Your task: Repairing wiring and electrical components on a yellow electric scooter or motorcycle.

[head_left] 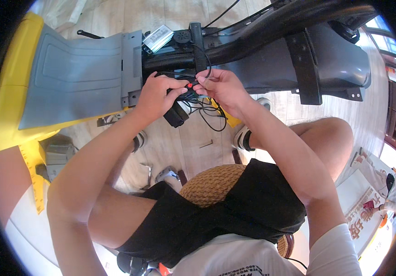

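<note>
One small red piece (190, 85) is being pinched by the left hand (158, 95) beside the black frame tube (232, 50); the right hand (225, 87) is being held close, apparently for steadying, its grip unclear.

place: likely workshop | signs: bare vehicle frame (253, 43), loose black wiring (190, 96), hex key (206, 145) on plank floor (184, 146)

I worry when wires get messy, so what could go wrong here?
The thin black cables hang in messy loops and could snag. The small red piece between the bare left hand and bare right hand might slip down. The thin, dark L-shaped rod on the pale wooden floor could get kicked.
</note>
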### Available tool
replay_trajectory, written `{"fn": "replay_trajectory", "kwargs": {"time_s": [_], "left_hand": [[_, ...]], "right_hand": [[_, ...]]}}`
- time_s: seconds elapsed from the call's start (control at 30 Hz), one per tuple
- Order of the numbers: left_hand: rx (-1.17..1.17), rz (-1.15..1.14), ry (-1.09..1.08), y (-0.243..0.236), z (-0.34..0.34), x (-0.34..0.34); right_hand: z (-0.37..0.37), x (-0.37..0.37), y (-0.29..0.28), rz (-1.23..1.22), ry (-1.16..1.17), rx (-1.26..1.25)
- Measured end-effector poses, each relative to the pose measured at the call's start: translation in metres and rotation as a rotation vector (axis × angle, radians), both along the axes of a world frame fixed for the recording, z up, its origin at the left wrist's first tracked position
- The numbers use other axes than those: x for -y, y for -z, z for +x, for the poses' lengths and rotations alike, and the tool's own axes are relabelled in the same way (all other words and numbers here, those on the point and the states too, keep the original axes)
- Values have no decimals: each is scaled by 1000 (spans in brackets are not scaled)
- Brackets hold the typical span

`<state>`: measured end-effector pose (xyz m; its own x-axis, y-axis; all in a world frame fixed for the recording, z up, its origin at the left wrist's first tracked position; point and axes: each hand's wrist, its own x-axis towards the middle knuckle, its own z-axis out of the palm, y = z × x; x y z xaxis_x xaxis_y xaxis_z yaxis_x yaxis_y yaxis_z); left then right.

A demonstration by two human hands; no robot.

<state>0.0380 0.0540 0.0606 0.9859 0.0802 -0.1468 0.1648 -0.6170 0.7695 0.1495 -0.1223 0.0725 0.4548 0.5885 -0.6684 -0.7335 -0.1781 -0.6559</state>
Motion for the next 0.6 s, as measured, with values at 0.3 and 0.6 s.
{"fn": "replay_trajectory", "kwargs": {"time_s": [0.3, 0.6], "left_hand": [[64, 29, 10, 2, 1, -1], [158, 29, 58, 4, 7, -2]], "right_hand": [[2, -2, -1, 2, 27, 40], [3, -2, 1, 20, 37, 282]]}}
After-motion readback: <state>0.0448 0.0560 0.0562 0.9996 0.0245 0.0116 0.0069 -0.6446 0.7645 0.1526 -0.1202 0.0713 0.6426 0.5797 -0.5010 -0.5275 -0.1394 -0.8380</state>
